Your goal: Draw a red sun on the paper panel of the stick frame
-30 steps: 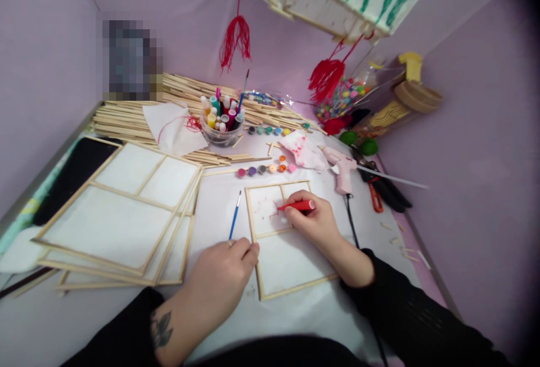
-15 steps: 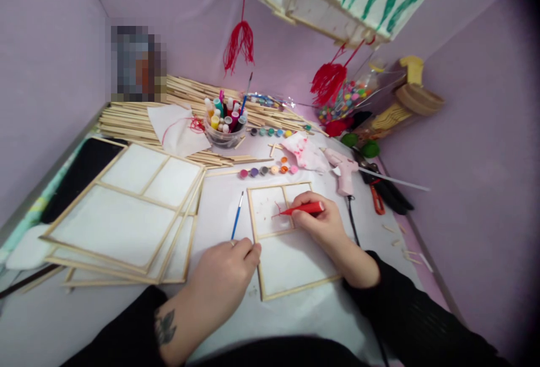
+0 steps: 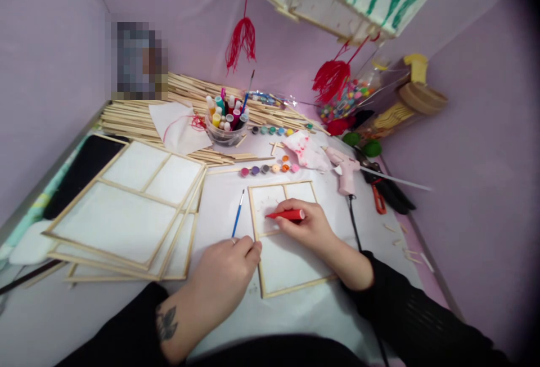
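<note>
At the left of the frame a stack of paper-covered wooden frames (image 3: 122,209) lies on the table (image 3: 219,204), with a tub of markers (image 3: 225,122) above it toward the upper centre and a blue paintbrush (image 3: 237,214) lying just left of the small frame (image 3: 287,260). Low in the centre, the left hand (image 3: 225,277) is loosely curled, its fingertips pressing the small frame's left edge. Just right of it the right hand (image 3: 307,223) grips a red marker (image 3: 284,215), tip on the frame's upper left pane, and a pink glue gun (image 3: 343,167) lies further right.
</note>
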Available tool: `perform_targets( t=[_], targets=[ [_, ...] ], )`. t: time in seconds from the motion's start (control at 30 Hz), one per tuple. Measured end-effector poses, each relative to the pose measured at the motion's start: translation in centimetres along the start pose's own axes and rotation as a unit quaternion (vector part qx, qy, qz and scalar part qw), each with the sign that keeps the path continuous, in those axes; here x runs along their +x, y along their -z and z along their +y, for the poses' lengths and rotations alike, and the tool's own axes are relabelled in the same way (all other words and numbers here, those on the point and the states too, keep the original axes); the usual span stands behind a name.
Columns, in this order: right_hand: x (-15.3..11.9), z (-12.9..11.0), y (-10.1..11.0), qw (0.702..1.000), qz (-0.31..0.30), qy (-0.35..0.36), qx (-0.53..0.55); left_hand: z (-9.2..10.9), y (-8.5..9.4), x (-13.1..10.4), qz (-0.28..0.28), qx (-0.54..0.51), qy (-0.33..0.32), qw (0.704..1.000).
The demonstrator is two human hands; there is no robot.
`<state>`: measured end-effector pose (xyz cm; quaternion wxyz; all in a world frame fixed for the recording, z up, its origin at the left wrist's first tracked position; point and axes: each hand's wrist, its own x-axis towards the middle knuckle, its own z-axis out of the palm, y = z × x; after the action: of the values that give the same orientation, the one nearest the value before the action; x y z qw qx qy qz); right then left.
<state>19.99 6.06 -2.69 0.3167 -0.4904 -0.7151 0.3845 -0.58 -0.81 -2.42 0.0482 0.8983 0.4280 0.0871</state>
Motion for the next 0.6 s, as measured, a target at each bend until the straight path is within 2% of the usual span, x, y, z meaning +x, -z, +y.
perform_targets(
  t=[0.27, 0.6],
  targets=[
    [-0.18, -0.33, 0.24, 0.999, 0.054, 0.006, -0.007, 0.02, 0.10, 0.00, -0.001, -0.001, -0.001, 1.000],
    [-0.15, 0.21, 0.00, 1.000, 0.015, -0.004, -0.009, 0.03, 0.06, -0.09, -0.013, -0.004, 0.003, 1.000]
  ],
)
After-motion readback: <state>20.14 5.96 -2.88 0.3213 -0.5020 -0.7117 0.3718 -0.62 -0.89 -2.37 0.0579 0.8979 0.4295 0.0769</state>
